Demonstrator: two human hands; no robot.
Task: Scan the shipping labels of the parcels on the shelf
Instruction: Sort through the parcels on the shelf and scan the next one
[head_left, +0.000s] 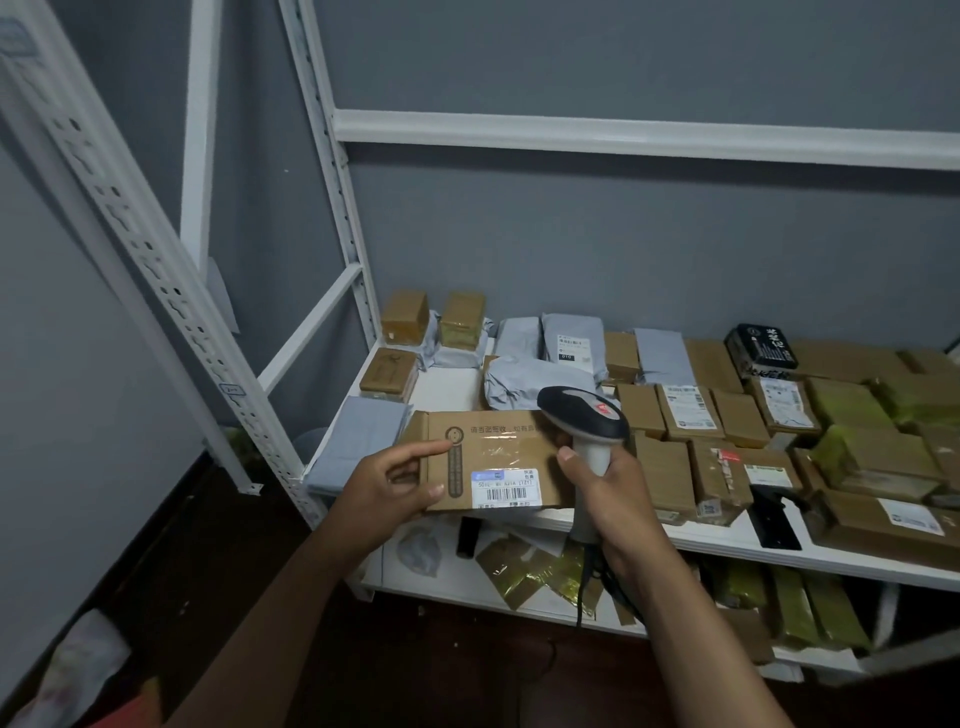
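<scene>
A flat brown cardboard parcel (488, 460) is pinched by left-hand fingers (415, 452); a grey handheld scanner (584, 426) is gripped at three o'clock; many shelved parcels seemingly remain unscanned.

I see both arms reaching forward and up from the bottom of the view, bare to the wrist. The left hand (395, 486) grips the left end of a brown box (493, 457). Its thumb lies flat on top, pointing right, and one finger curls round the near edge. The right hand (610, 499) is just to the right of that box. It is wrapped tight round the grey handle of a scanner (584, 421), thumb up at the front. The two hands are close together, side by side.
</scene>
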